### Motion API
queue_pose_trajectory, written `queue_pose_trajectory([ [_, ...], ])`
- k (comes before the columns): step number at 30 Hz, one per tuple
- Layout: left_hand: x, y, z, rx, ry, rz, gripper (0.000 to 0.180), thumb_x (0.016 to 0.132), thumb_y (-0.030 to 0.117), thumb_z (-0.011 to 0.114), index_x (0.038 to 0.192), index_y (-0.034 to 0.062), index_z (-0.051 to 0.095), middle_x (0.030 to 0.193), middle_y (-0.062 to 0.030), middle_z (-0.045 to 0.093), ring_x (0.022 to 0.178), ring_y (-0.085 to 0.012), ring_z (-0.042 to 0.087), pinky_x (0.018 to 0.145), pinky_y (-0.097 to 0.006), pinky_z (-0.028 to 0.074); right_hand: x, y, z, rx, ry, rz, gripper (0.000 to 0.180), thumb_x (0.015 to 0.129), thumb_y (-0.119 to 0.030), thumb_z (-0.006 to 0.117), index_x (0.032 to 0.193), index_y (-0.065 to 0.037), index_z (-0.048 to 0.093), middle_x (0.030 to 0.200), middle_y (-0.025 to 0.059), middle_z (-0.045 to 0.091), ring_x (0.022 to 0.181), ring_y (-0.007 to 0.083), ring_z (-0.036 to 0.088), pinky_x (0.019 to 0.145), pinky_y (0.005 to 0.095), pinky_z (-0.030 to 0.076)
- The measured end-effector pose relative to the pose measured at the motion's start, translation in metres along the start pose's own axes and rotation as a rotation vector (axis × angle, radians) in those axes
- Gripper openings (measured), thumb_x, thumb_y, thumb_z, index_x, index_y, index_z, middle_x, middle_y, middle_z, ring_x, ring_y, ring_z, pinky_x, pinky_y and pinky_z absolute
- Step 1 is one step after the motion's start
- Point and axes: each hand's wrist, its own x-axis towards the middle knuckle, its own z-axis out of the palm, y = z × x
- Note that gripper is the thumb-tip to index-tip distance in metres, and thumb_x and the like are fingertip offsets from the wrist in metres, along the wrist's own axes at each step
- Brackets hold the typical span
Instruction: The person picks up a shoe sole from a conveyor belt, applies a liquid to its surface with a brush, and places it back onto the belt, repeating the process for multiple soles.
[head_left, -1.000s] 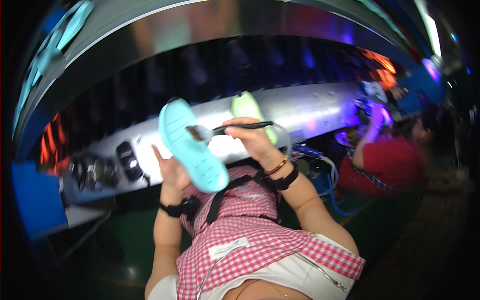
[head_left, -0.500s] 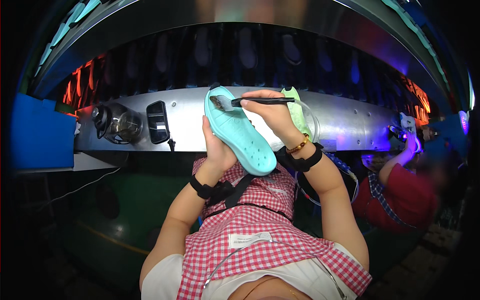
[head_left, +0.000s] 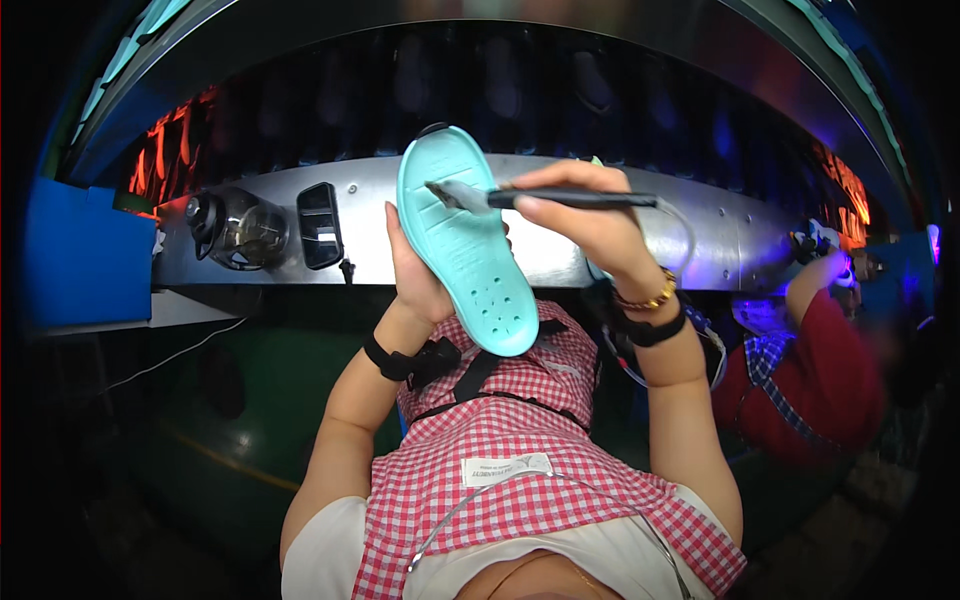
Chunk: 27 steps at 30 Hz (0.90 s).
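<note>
A turquoise shoe sole (head_left: pixel 478 275) with several small holes at its near end and a black piece at its far tip tilts above the bench. My left hand (head_left: pixel 418 280) grips it from below and the left side; some fingers are hidden behind it. My right hand (head_left: pixel 585 215) pinches the black handle of a brush (head_left: pixel 570 198), and a clear tube runs from the handle's right end. The brush's dark bristles lie over the upper part of the sole; whether they touch it I cannot tell for certain. A pale green piece (head_left: pixel 597 160) shows slightly behind my right hand.
On the metal bench (head_left: pixel 375 235) stand a dark transparent jug (head_left: pixel 245 232) and a black tray (head_left: pixel 320 225). Behind runs a dark conveyor (head_left: pixel 500 80) carrying sole shapes. A blue box (head_left: pixel 85 255) is at left. At right, a co-worker in red (head_left: pixel 820 370) reaches over the bench.
The sole has come up closer and turned more upright in my left hand. My right hand and the brush have moved right, with the bristles now lower down the sole.
</note>
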Motion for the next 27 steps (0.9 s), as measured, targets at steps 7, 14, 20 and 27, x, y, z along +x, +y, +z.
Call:
queue_pose_trajectory([
  [7, 0.001, 0.008, 0.005, 0.046, 0.040, 0.154, 0.078, 0.080, 0.066, 0.010, 0.118, 0.0053, 0.043, 0.101, -0.0176, 0.056, 0.090, -0.0299, 0.057, 0.080, -0.041, 0.046, -0.018, 0.003, 0.013, 0.085, -0.155, 0.042, 0.018, 0.071, -0.002, 0.066, 0.088, 0.002, 0.064, 0.083, 0.0097, 0.064, 0.074, 0.0107, 0.058, 0.068, 0.0222, 0.046],
  [14, 0.006, 0.018, 0.004, 0.075, -0.028, 0.370, 0.084, 0.075, 0.072, 0.014, 0.120, 0.0054, 0.040, 0.099, -0.0200, 0.055, 0.083, -0.0323, 0.057, 0.075, -0.043, 0.047, -0.028, 0.002, 0.006, -0.109, -0.347, -0.194, 0.022, 0.067, -0.002, 0.068, 0.090, -0.003, 0.066, 0.080, 0.0093, 0.063, 0.073, 0.0138, 0.058, 0.068, 0.0239, 0.046],
  [20, 0.005, 0.033, 0.013, 0.098, 0.027, 0.575, 0.091, 0.074, 0.074, 0.011, 0.117, 0.0007, 0.042, 0.095, -0.0208, 0.056, 0.080, -0.0313, 0.057, 0.070, -0.040, 0.049, -0.031, 0.007, 0.007, -0.166, -0.257, -0.179, 0.023, 0.067, 0.000, 0.067, 0.090, -0.002, 0.065, 0.085, 0.0087, 0.064, 0.080, 0.0158, 0.059, 0.073, 0.0255, 0.046],
  [27, 0.005, 0.040, 0.028, 0.179, 0.170, 0.639, 0.093, 0.072, 0.076, 0.009, 0.119, 0.0026, 0.042, 0.096, -0.0208, 0.055, 0.082, -0.0308, 0.056, 0.072, -0.040, 0.047, -0.032, 0.017, 0.000, -0.083, -0.176, -0.106, 0.021, 0.070, 0.001, 0.065, 0.091, 0.000, 0.064, 0.086, 0.0085, 0.063, 0.079, 0.0137, 0.059, 0.072, 0.0236, 0.047],
])
